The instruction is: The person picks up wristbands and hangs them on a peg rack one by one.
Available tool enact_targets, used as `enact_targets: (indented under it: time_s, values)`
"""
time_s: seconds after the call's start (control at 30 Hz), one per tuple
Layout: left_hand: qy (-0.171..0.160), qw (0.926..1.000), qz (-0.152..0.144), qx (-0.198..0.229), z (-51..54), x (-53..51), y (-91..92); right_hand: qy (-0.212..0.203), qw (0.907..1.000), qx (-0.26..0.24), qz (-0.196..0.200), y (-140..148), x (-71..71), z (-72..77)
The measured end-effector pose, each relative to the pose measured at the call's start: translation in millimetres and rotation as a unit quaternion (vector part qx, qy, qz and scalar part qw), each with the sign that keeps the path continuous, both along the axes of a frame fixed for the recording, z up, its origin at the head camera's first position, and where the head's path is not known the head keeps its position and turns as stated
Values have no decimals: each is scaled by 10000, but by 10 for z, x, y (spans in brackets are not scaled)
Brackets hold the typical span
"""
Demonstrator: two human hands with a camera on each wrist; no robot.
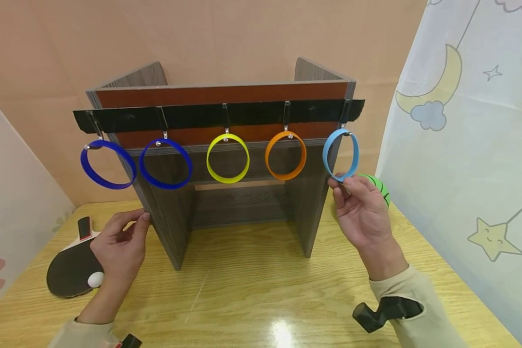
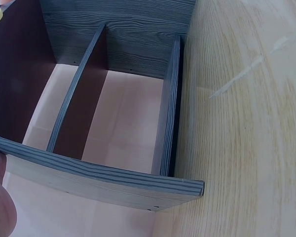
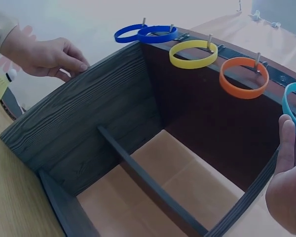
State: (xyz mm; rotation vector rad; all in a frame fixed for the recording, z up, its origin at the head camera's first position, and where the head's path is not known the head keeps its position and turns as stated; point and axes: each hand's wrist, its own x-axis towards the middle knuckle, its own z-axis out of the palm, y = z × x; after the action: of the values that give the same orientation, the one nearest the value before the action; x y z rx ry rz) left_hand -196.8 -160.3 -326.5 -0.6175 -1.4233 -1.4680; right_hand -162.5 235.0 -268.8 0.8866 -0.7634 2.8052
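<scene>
A light blue silicone wristband (image 1: 355,157) hangs from the hook at the right end of a black strip (image 1: 261,114). My right hand (image 1: 365,212) pinches its lower edge between thumb and fingers. Two dark blue wristbands (image 1: 131,179) (image 1: 187,179), a yellow wristband (image 1: 247,166) and an orange wristband (image 1: 304,162) hang from the other hooks. My left hand (image 1: 121,246) holds the front edge of the left side panel of the grey wood-grain shelf (image 1: 163,203), thumb and forefinger at the edge. In the left wrist view only part of that hand shows, against the panel's outer side.
A black table tennis bat (image 1: 69,268) and a white ball (image 1: 95,279) lie on the table (image 1: 239,290) left of the shelf. Behind my right hand sits a green ball (image 1: 380,188) with dark lines, partly hidden. Patterned cloth (image 1: 470,159) hangs on the right.
</scene>
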Motion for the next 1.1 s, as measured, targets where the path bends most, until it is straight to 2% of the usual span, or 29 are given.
enact_targets:
  time_s: [0.27, 0.5, 0.73, 0.83, 0.9, 0.97, 1.03, 1.1]
  values:
    - [-5, 10000, 52, -31, 22, 26, 3, 72, 9999, 64, 68, -18, -32, -51]
    - [-90, 9993, 278, -243, 47, 32, 21, -68, 10000, 39, 0, -27, -21, -63]
    - [-86, 9993, 238, -284, 52, 46, 26, -8, 9993, 360, 79, 22, -19, -232]
    - [-70, 9992, 208, -337, 62, 39, 26, 106, 9960, 851, -259, 41, -1, -322]
    - [-49, 9991, 122, -392, 71, 29, 29, 103, 9874, 1403, -721, 53, 28, -380]
    - [-46, 9989, 2, -476, 76, 21, 28, -18, 9691, 2067, -1349, 61, 65, -421]
    - [-13, 9980, -118, -619, 71, 15, 10, -193, 9415, 2722, -1978, 80, 102, -452]
    - [19, 9965, -169, -823, 54, 18, -35, -335, 9042, 3399, -2565, 124, 129, -474]
